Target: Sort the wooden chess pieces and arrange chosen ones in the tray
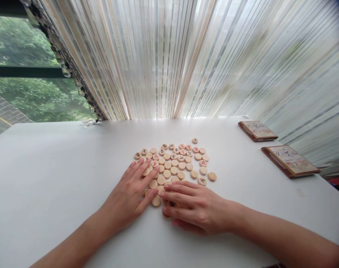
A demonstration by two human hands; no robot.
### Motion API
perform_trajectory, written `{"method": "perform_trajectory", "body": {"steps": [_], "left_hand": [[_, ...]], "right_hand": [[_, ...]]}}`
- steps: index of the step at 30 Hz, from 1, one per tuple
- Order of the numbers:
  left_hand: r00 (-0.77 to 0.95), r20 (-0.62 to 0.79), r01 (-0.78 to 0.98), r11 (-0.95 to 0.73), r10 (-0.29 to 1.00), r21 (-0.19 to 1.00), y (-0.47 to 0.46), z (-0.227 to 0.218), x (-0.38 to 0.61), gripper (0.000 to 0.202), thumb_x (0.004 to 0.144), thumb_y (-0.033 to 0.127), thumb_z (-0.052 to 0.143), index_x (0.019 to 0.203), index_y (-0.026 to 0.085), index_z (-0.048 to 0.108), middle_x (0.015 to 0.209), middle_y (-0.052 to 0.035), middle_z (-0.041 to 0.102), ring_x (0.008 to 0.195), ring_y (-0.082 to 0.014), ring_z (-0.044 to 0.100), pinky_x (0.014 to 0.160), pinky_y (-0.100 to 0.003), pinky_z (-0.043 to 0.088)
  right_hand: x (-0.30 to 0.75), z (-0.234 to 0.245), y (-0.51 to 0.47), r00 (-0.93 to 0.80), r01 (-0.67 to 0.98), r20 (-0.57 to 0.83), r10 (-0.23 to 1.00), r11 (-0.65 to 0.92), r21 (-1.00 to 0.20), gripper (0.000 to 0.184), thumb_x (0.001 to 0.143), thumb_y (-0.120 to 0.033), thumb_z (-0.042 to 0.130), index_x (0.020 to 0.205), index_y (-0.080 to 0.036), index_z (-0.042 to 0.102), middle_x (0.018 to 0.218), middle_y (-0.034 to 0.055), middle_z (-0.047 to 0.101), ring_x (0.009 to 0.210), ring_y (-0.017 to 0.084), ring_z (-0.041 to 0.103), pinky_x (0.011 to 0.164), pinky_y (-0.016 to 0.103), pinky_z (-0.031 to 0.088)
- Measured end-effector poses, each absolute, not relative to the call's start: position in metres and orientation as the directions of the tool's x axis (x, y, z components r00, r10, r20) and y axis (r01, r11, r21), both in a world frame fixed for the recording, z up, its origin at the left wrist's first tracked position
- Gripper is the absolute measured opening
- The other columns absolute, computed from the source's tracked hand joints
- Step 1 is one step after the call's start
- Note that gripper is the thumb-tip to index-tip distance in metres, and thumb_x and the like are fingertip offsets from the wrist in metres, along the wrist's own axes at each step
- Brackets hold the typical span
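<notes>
Round wooden Chinese chess pieces (166, 174) lie in a loose cluster on the white table. Some show red or black characters, while others have a plain face up. My left hand (133, 190) rests on the left side of the cluster, fingers spread over several pieces. Over the near edge lies my right hand (195, 205), its fingers stretched to the left across some pieces and partly hiding them. One black-marked piece (202, 181) sits just beyond my right hand. A lone piece (195, 140) stands apart at the far side.
Two flat boxes with brown edges, a farther one (258, 130) and a nearer one (290, 160), lie at the table's right. Pale string curtains (158, 59) hang behind the white table (60, 175). At the left a window (26, 70) shows greenery.
</notes>
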State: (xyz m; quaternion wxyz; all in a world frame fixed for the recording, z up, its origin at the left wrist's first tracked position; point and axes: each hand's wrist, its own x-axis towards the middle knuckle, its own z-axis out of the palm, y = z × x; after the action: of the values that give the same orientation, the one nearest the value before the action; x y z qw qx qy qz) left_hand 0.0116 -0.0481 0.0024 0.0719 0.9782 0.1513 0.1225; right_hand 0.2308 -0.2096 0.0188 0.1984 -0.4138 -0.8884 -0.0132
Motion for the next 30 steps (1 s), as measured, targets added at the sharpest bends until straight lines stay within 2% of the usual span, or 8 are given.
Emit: {"method": "perform_trajectory", "body": {"steps": [3,6,11,15,19,22,25,30], "left_hand": [[0.926,0.201,0.291,-0.943,0.321,0.165,-0.047,0.002,0.011,0.056,0.106,0.041,0.051,0.159,0.023,0.049,0.167,-0.0133,0.044,0.158,-0.0357,0.033,0.128,-0.059,0.032],[0.926,0.193,0.293,-0.940,0.324,0.172,-0.047,0.003,0.010,0.054,0.106,0.041,0.050,0.156,0.021,0.052,0.166,-0.0141,0.045,0.158,-0.0358,0.034,0.128,-0.059,0.032],[0.922,0.207,0.288,-0.937,0.327,0.197,-0.045,0.005,0.008,0.055,0.107,0.040,0.047,0.159,0.021,0.048,0.167,-0.0145,0.043,0.157,-0.0356,0.034,0.128,-0.060,0.032],[0.914,0.222,0.290,-0.930,0.339,0.227,-0.043,0.005,0.007,0.053,0.108,0.040,0.047,0.157,0.022,0.050,0.164,-0.0140,0.046,0.156,-0.0336,0.036,0.128,-0.058,0.033],[0.904,0.227,0.307,-0.919,0.363,0.246,-0.042,0.004,0.006,0.051,0.106,0.041,0.049,0.153,0.021,0.054,0.162,-0.0149,0.048,0.153,-0.0355,0.039,0.127,-0.061,0.034],[0.898,0.230,0.314,-0.912,0.375,0.264,-0.042,0.004,0.005,0.050,0.107,0.041,0.048,0.152,0.021,0.055,0.161,-0.0146,0.049,0.153,-0.0352,0.039,0.126,-0.061,0.034],[0.898,0.229,0.309,-0.908,0.377,0.283,-0.043,0.004,0.005,0.050,0.107,0.041,0.049,0.152,0.021,0.055,0.161,-0.0153,0.049,0.153,-0.0353,0.038,0.127,-0.061,0.034],[0.895,0.229,0.308,-0.902,0.383,0.302,-0.045,0.005,0.005,0.050,0.105,0.040,0.052,0.151,0.020,0.057,0.162,-0.0152,0.049,0.153,-0.0364,0.039,0.128,-0.060,0.033]], "right_hand": [[0.230,0.019,-0.208,-0.563,0.746,0.410,0.718,0.655,-0.123,0.025,0.108,-0.019,0.051,0.122,-0.014,0.072,0.125,0.0137,0.077,0.123,0.025,0.068,0.102,0.039,0.059],[0.237,0.017,-0.204,-0.498,0.781,0.458,0.736,0.611,-0.133,0.026,0.108,-0.018,0.050,0.122,-0.014,0.072,0.121,0.0141,0.078,0.109,0.025,0.071,0.089,0.039,0.063],[0.255,0.012,-0.201,-0.381,0.835,0.490,0.784,0.519,-0.182,0.025,0.103,-0.014,0.054,0.123,-0.015,0.070,0.119,0.0141,0.077,0.106,0.026,0.068,0.086,0.040,0.063],[0.263,0.010,-0.200,-0.262,0.902,0.485,0.834,0.391,-0.186,0.023,0.103,-0.018,0.056,0.121,-0.018,0.071,0.116,0.0137,0.076,0.097,0.025,0.069,0.080,0.039,0.063],[0.264,0.008,-0.203,-0.136,0.927,0.499,0.856,0.288,-0.241,0.020,0.103,-0.026,0.061,0.117,-0.017,0.072,0.100,0.0112,0.075,0.079,0.019,0.070,0.071,0.032,0.060],[0.260,0.007,-0.206,-0.131,0.910,0.474,0.871,0.295,-0.290,0.019,0.103,-0.026,0.061,0.115,-0.016,0.073,0.088,0.0070,0.071,0.061,0.013,0.063,0.058,0.026,0.054],[0.254,0.008,-0.209,-0.186,0.881,0.480,0.857,0.361,-0.304,0.016,0.103,-0.024,0.062,0.113,-0.016,0.072,0.086,0.0073,0.071,0.064,0.015,0.064,0.057,0.026,0.053],[0.245,0.013,-0.209,-0.300,0.798,0.524,0.798,0.510,-0.321,0.014,0.102,-0.016,0.064,0.114,-0.013,0.070,0.096,0.0124,0.075,0.080,0.021,0.069,0.069,0.031,0.058]]}}
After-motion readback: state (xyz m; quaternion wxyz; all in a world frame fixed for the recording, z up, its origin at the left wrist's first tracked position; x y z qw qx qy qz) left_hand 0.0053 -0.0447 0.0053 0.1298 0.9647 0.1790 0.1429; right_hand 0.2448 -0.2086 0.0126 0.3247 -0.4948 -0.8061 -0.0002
